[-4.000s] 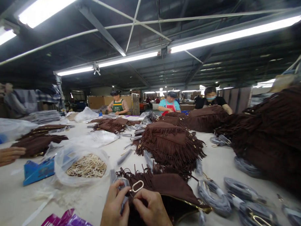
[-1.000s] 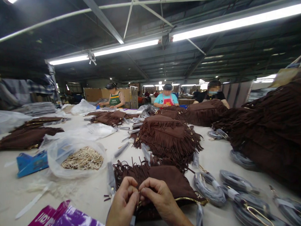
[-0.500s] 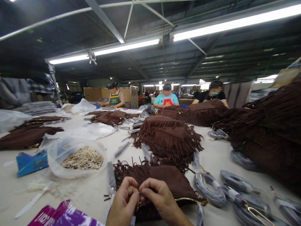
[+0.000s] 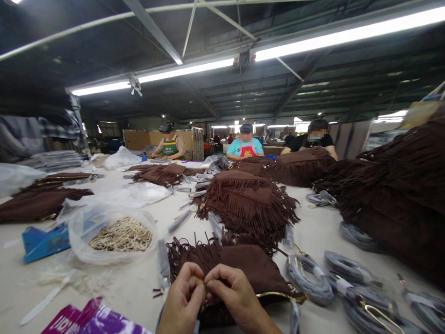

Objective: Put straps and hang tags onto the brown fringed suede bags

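My left hand (image 4: 184,298) and my right hand (image 4: 231,295) meet at the near edge of a brown fringed bag (image 4: 250,268). Thumbs and forefingers of both hands are pinched together, fingertips almost touching. Whatever they grip is too small and too covered by the fingers to make out. The bag lies flat with its fringe toward the left, and a gold zipper (image 4: 274,294) runs along its near right edge. A wrapped grey strap (image 4: 163,262) lies just left of the bag.
Left stands a clear plastic bag (image 4: 77,244) of pale looped cords (image 4: 123,234), beside a blue tape dispenser (image 4: 46,242). Purple packaging (image 4: 109,321) lies in front. Coiled wrapped straps (image 4: 309,282) cover the right side, below a tall heap of brown bags (image 4: 400,192). Several co-workers sit opposite.
Both hands stay pinched at the same spot on the bag, with only a very slight shift of the fingers. The view has moved a little.
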A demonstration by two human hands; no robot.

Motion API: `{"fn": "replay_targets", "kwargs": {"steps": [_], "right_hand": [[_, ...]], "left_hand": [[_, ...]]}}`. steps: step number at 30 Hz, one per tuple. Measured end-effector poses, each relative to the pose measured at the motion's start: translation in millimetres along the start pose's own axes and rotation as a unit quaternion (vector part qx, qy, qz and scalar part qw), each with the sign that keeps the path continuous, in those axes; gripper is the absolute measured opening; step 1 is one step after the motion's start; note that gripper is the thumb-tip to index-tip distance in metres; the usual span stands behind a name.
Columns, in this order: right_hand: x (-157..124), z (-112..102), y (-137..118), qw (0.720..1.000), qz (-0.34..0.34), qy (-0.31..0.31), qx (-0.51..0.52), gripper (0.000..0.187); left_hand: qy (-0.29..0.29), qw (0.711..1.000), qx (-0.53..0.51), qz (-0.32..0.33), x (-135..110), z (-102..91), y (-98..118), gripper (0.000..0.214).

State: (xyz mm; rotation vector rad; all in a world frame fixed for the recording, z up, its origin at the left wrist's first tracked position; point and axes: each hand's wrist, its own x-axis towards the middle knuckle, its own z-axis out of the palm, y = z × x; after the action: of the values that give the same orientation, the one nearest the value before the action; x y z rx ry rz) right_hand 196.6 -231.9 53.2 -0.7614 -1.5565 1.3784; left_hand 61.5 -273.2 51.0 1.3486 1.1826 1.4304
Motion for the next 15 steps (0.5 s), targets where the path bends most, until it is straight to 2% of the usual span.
{"fn": "replay_targets", "kwargs": {"steps": [2, 5, 9, 12, 14, 15], "right_hand": [[-2.2, -0.1, 0.1, 0.993, -0.068, 0.02, -0.094, 0.013], [-5.5, 0.6, 4.4, 0.965, -0.161, 0.038, -0.204, 0.017], [-6.9, 2.6, 14.6, 0.954, -0.202, 0.035, -0.218, 0.019], [-7.5, 5.6, 11.4, 0.951, -0.216, 0.028, -0.221, 0.023], [-10.3, 11.3, 3.0, 0.924, -0.261, 0.032, -0.278, 0.026], [-12.9, 16.3, -1.2, 0.897, -0.296, 0.03, -0.326, 0.029]], "left_hand": [[0.013, 0.999, 0.03, 0.018, -0.8, 0.4, -2.2, 0.015], [0.026, 0.997, 0.066, 0.035, -2.5, 0.3, -7.7, 0.012], [-0.009, 0.999, 0.047, -0.005, -2.8, 0.8, -15.2, 0.012], [-0.044, 0.997, 0.04, -0.04, -1.1, -4.5, -10.9, 0.016], [-0.047, 0.997, 0.059, -0.031, 0.5, -16.3, -0.4, 0.018], [-0.035, 0.996, 0.076, -0.021, 1.5, -24.9, 6.5, 0.019]]}}
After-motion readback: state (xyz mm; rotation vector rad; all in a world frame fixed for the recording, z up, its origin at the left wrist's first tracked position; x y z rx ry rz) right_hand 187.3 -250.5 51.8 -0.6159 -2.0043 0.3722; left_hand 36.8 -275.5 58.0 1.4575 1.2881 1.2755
